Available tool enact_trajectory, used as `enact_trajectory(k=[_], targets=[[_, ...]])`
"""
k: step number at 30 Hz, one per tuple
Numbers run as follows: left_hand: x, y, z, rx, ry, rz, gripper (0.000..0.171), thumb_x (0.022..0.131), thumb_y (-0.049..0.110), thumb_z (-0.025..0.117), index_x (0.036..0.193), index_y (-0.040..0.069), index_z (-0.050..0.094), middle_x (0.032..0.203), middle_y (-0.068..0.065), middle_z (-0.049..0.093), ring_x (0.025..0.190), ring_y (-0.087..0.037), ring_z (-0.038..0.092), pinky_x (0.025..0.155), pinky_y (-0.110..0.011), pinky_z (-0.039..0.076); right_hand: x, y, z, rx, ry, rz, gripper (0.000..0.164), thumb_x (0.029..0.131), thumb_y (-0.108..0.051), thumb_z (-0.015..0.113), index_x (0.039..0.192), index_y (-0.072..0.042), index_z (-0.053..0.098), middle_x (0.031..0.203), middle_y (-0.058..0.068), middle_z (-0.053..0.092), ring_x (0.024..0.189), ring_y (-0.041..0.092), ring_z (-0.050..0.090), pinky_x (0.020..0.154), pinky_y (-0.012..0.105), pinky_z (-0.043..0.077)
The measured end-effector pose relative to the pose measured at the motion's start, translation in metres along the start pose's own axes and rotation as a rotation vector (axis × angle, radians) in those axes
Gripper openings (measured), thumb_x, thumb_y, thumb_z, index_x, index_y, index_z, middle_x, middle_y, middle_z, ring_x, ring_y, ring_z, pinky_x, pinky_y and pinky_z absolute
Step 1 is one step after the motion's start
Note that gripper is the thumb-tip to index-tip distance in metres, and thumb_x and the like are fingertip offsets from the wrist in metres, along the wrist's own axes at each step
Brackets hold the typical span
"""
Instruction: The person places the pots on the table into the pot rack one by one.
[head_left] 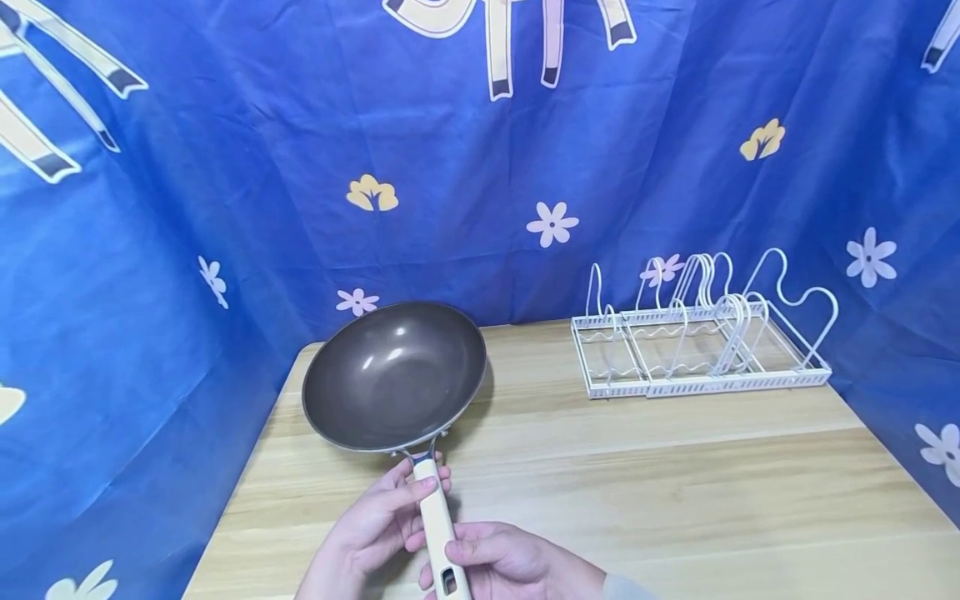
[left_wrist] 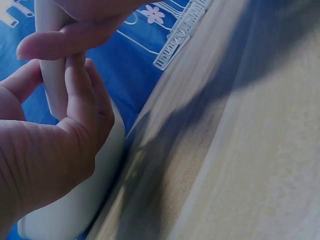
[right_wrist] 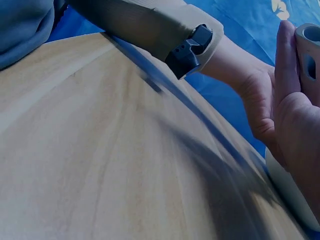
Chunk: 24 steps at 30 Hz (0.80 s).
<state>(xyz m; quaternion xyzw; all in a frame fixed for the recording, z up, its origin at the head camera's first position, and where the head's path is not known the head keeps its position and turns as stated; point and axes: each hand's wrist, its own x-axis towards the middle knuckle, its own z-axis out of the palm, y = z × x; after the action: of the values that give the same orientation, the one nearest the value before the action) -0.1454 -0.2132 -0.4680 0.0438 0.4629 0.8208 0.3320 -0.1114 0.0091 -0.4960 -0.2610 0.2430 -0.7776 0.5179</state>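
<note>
Grip first: both hands on the pan's cream handle (head_left: 438,525), none spare. The left hand (head_left: 378,518) takes the upper part, close under the pan, thumb laid across the top and fingers curled round from beneath. The right hand (head_left: 513,560) pinches lower down, by the end with the hanging slot (head_left: 448,581), thumb on top; we see its fingertips poking out on the far side of the handle.

Just beyond the grip, the frying pan (head_left: 393,375) sits tilted, dark inside turned back toward the person. We see a shadow beside it on the wooden table (head_left: 675,483) but can't tell whether the pan's underside touches the wood.

Risks, our judgement: all the pan's weight looks to lie ahead of both hands, so a loose left hand could let it roll or nose down, with the rim knocking the table. The handle looks smooth, so it might twist if the two hands turn unevenly.

Farther out, beyond the grip to the right and well apart from the pan, stands the white wire rack (head_left: 738,384). Its upright loops are thin; we'd expect a wide swing of the pan rightward to catch them and shove the rack. Behind everything hangs the blue cloth (head_left: 450,150); pushing the pan too far forward could snag it.
</note>
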Motion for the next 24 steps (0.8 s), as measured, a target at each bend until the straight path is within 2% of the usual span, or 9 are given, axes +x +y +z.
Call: enact_trajectory(k=[8, 17, 20, 24], targets=[[0.0022, 0.0028, 0.0004, 0.043, 0.004, -0.047, 0.036, 0.101, 0.003, 0.048, 0.132, 0.017, 0.036, 0.115, 0.007, 0.066, 0.103, -0.007, 0.064, 0.082, -0.021, 0.053, -0.0008, 0.0016, -0.0031, -0.029, 0.015, 0.028, 0.046, 0.105, -0.024, 0.05, 0.147, -0.008, 0.039, 0.113, -0.007, 0.07, 0.103, 0.004, 0.067, 0.093, 0.019, 0.057], [0.0044, 0.0038, 0.0067, 0.161, 0.066, 0.004, 0.037, 0.097, 0.001, 0.053, 0.128, 0.008, 0.034, 0.111, 0.006, 0.062, 0.102, -0.008, 0.062, 0.088, -0.019, 0.05, -0.0005, 0.0004, -0.0009, -0.065, 0.042, 0.038, 0.049, 0.104, -0.023, 0.051, 0.148, -0.008, 0.037, 0.113, -0.006, 0.07, 0.102, 0.005, 0.067, 0.092, 0.019, 0.057], [0.0039, 0.0041, 0.0084, 0.159, 0.078, 0.001, 0.039, 0.096, 0.001, 0.053, 0.129, 0.007, 0.034, 0.11, 0.006, 0.061, 0.101, -0.008, 0.063, 0.088, -0.019, 0.05, -0.0004, -0.0009, 0.0013, -0.07, 0.063, 0.048, 0.049, 0.104, -0.022, 0.052, 0.148, -0.008, 0.038, 0.112, -0.005, 0.07, 0.101, 0.005, 0.067, 0.092, 0.02, 0.057], [0.0017, 0.0043, 0.0088, 0.147, 0.062, -0.006, 0.038, 0.096, 0.001, 0.053, 0.129, 0.008, 0.034, 0.111, 0.006, 0.061, 0.102, -0.008, 0.062, 0.09, -0.019, 0.049, -0.0008, -0.0025, 0.0046, -0.074, 0.078, 0.063, 0.046, 0.104, -0.021, 0.052, 0.146, -0.008, 0.039, 0.111, -0.006, 0.07, 0.101, 0.006, 0.067, 0.092, 0.02, 0.057]])
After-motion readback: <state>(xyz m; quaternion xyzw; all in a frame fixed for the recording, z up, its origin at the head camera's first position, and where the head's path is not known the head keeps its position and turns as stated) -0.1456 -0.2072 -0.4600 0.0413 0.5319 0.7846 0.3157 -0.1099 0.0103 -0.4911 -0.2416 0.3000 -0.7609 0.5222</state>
